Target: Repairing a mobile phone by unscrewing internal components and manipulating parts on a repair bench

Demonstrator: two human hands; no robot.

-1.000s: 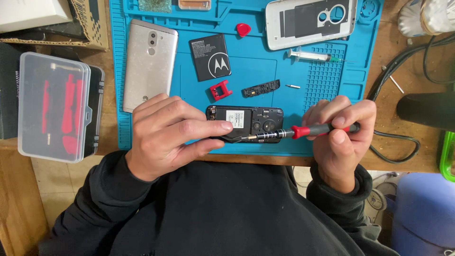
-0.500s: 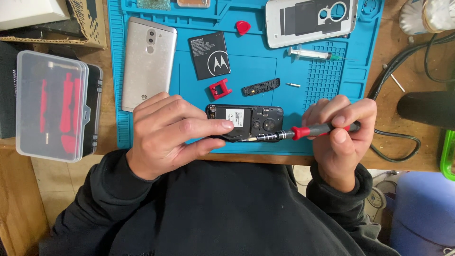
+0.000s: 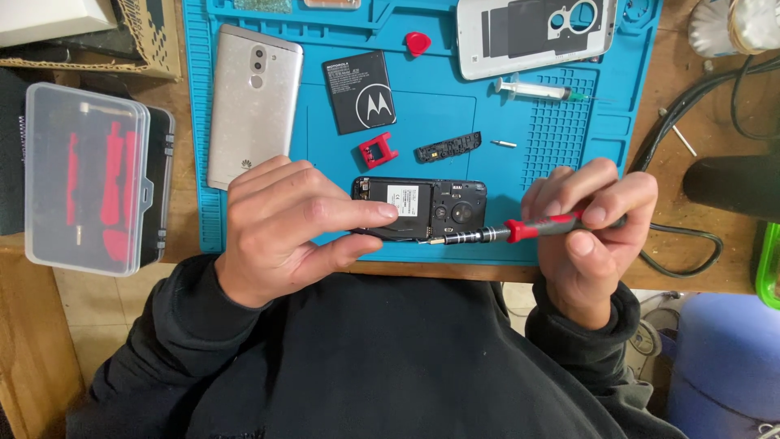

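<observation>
Head view, looking down on a wooden bench point(image 3: 715, 268) covered by a blue silicone repair mat point(image 3: 455, 122). The left hand point(image 3: 284, 232) rests on the near edge of the mat, thumb and forefinger closed in a pinching grip on the left end of a small black opened phone body point(image 3: 431, 210), which lies flat near the mat's front edge. The right hand point(image 3: 589, 236) has its grip closed around the red collar of a slim precision screwdriver with a knurled metal shaft point(image 3: 504, 234); the tool lies nearly level, its tip touching the lower edge of the phone body.

Farther back on the mat: a small red plastic part point(image 3: 378, 151), a narrow black strip component point(image 3: 448, 147), a loose screwdriver bit point(image 3: 504, 144), a flat black rectangular battery point(image 3: 359, 92), a silver smartphone lying face down point(image 3: 254, 104), a red triangular pick point(image 3: 418, 42), a clear syringe point(image 3: 536, 89) and a white phone back cover point(image 3: 540, 32). Left of the mat sits a clear-lidded plastic tool case holding red tools point(image 3: 93, 189). Black cables point(image 3: 691, 106) cross the bench at right.
</observation>
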